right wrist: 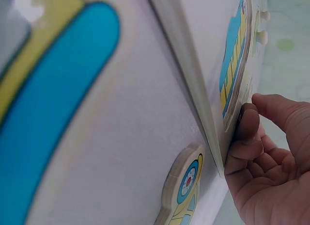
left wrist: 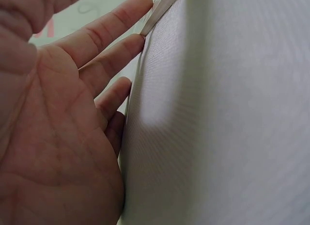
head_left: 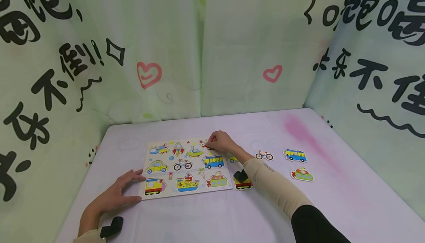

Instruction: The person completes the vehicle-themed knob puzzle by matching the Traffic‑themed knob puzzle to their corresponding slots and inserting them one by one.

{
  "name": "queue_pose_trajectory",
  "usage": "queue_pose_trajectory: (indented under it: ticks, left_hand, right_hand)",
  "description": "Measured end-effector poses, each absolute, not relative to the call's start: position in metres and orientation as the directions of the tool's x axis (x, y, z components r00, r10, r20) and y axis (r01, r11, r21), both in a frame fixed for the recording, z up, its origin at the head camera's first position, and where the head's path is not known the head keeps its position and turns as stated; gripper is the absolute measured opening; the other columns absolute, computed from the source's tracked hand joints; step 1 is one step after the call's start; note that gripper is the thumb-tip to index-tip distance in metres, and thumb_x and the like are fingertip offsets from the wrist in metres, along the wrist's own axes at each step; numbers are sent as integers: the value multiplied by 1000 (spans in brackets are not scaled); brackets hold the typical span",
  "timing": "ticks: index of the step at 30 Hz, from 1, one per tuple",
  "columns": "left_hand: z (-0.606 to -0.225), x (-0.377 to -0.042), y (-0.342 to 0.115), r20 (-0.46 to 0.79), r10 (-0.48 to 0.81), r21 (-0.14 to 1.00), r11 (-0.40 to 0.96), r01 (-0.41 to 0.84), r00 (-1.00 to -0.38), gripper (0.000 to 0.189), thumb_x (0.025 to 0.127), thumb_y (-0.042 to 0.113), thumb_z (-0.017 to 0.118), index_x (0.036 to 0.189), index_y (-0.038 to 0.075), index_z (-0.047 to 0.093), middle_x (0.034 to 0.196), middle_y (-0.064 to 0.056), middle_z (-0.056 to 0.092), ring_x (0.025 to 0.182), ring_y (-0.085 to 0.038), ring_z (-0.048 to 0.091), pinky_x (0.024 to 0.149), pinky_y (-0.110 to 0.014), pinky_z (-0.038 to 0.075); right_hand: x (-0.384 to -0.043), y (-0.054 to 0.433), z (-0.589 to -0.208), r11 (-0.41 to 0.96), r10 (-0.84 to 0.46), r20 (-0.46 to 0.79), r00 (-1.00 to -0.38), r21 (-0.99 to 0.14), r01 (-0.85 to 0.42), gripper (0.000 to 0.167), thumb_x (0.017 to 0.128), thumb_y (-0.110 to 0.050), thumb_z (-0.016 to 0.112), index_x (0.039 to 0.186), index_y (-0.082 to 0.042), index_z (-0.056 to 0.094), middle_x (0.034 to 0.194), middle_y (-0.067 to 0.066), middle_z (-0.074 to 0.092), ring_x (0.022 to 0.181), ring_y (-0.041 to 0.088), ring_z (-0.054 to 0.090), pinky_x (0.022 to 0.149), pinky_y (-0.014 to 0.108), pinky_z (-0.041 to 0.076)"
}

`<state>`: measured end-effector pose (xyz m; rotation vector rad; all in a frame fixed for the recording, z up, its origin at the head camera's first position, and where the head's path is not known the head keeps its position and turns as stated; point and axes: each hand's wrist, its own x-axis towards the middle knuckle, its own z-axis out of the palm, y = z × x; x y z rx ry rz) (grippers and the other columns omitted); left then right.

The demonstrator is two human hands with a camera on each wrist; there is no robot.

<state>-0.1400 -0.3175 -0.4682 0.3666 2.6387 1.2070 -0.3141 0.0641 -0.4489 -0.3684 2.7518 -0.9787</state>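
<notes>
A white wooden peg puzzle board [head_left: 172, 194] with painted vehicles lies on the table. At its top right corner, the fingertips of my right hand [head_left: 223, 142] pinch a small red puzzle piece [head_left: 203, 145], mostly hidden by the fingers. Thumb and index finger of the right hand [right wrist: 266, 171] also come together at the board in the right wrist view, beyond the blue bus. My left hand [head_left: 120, 189] rests at the board's left edge with fingers extended. The left wrist view shows the left palm [left wrist: 63, 123] and fingers along that edge.
Right of the board lie loose pieces: a yellow car [head_left: 232, 159], a train [head_left: 244, 185] partly under the right wrist, a bicycle [head_left: 264, 156], a blue bus [head_left: 294, 155] and a submarine [head_left: 302, 175]. A curtain [head_left: 232, 99] hangs behind the table.
</notes>
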Motion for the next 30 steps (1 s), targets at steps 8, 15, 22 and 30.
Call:
queue_pose_trajectory:
  ticks: [8,15,22,30]
  left_hand:
    - [-471,-140,-318,-92,311,761,634,134,-946,54,81,23,86,128,15,63,161,-20,37,150,-53,13,112,-79,12]
    - [-471,-141,-319,-86,315,757,637,143,-945,53,81,23,86,128,15,63,160,-22,37,149,-54,13,112,-80,11]
    - [-470,-141,-318,-78,315,764,628,146,-946,52,82,22,86,128,15,63,160,-22,37,149,-54,12,112,-80,11]
    - [-471,-141,-320,-71,321,766,624,155,-944,51,82,21,85,127,15,63,160,-22,38,149,-54,13,112,-80,11]
  right_hand:
    - [-308,69,-448,744,-294,-108,-950,-650,-157,24,96,-29,71,101,-6,67,90,5,64,79,16,57,65,22,45]
    - [-302,75,-442,726,-315,-103,-943,-667,-170,26,98,-30,69,108,-6,68,92,5,65,78,17,58,64,23,46]
    - [-297,82,-436,713,-329,-94,-940,-677,-181,29,97,-33,70,111,-6,69,89,4,65,76,17,56,63,25,44]
    - [-289,102,-434,702,-355,-107,-929,-686,-190,27,97,-31,69,110,-7,69,81,3,67,68,17,56,61,26,45]
